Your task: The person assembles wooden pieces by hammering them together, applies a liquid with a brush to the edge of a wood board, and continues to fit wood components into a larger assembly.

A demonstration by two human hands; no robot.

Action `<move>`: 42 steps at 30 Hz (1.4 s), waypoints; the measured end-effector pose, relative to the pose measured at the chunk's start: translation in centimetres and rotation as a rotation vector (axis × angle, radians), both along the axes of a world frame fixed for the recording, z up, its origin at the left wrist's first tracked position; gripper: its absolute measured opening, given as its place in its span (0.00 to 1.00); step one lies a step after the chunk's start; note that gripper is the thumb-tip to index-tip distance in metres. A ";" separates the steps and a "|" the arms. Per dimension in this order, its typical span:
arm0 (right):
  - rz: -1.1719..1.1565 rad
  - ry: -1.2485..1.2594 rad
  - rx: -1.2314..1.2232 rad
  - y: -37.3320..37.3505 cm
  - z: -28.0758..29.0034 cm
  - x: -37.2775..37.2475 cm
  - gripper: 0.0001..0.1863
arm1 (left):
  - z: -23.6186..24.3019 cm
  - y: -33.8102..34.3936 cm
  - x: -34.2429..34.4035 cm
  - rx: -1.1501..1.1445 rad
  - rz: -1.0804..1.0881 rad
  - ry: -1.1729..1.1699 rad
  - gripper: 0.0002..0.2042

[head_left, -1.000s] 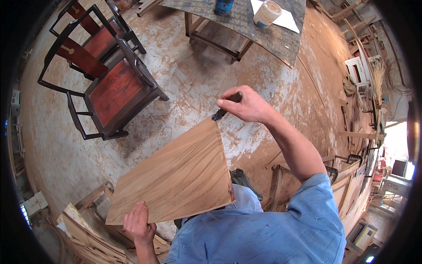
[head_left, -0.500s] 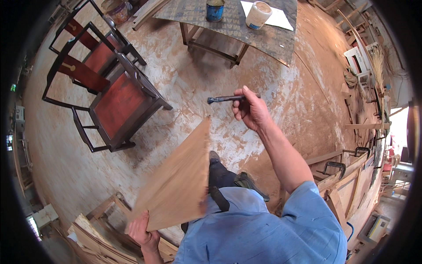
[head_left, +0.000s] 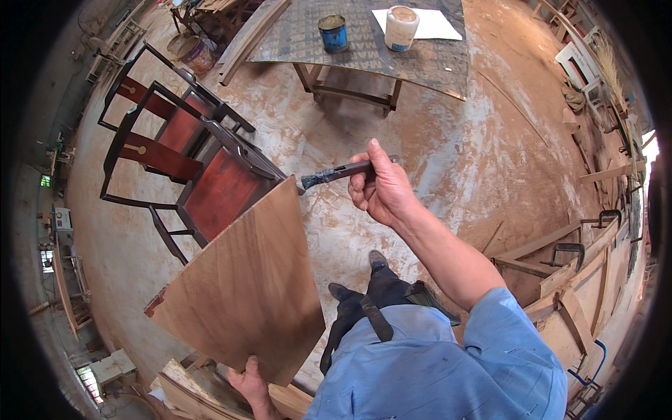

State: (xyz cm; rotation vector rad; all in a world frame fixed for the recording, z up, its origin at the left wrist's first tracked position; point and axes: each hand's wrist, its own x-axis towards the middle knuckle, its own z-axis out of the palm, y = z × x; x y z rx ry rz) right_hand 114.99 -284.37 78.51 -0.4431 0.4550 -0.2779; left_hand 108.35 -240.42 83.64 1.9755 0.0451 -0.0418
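My left hand (head_left: 250,383) grips a flat wooden board (head_left: 245,287) by its lower edge, thumb on the face towards me. The board is brown and grained, with a rough reddish strip at its left corner. In my closed right hand (head_left: 385,187) is a paintbrush (head_left: 336,173) with a dark handle. Its dark, wet-looking bristles point left, close by the board's top corner; whether they touch it I cannot tell. Behind the board, its lower part hidden, stands a dark-framed armchair (head_left: 222,199) with a red seat, beside a second similar armchair (head_left: 187,120).
Ahead stands a low table (head_left: 378,70) bearing a blue can (head_left: 334,35), a whitish jar (head_left: 400,31) and a white sheet (head_left: 437,24). A bucket (head_left: 196,54) sits behind the chairs. To the right are timber and black clamps (head_left: 567,253); wood pieces (head_left: 189,395) lie lower left.
The board has swung round to the left and now shows its face more fully. My right hand with the paintbrush has moved left, closer to the board's corner. My view has shifted.
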 end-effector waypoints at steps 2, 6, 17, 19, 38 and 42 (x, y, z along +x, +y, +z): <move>0.028 0.019 -0.050 -0.1 0.2 0.5 0.25 | 0.2 0.4 0.0 0.020 -0.061 -0.005 0.19; 0.065 0.063 -0.169 -0.6 0.1 0.7 0.24 | 0.4 0.8 0.1 0.040 -0.125 -0.029 0.17; 0.022 0.008 -0.184 0.2 -0.2 0.3 0.24 | -0.7 1.2 0.1 -0.075 -0.028 0.025 0.20; 0.018 -0.046 -0.172 0.4 0.0 0.4 0.23 | -1.0 1.4 0.3 -0.087 -0.015 0.027 0.22; 0.125 0.023 -0.319 2.6 1.6 -3.2 0.17 | 2.0 9.1 9.5 -0.898 0.595 -0.140 0.26; 0.194 0.189 -0.395 3.3 -0.8 -5.3 0.15 | 2.6 10.6 8.9 -1.113 0.562 -0.150 0.24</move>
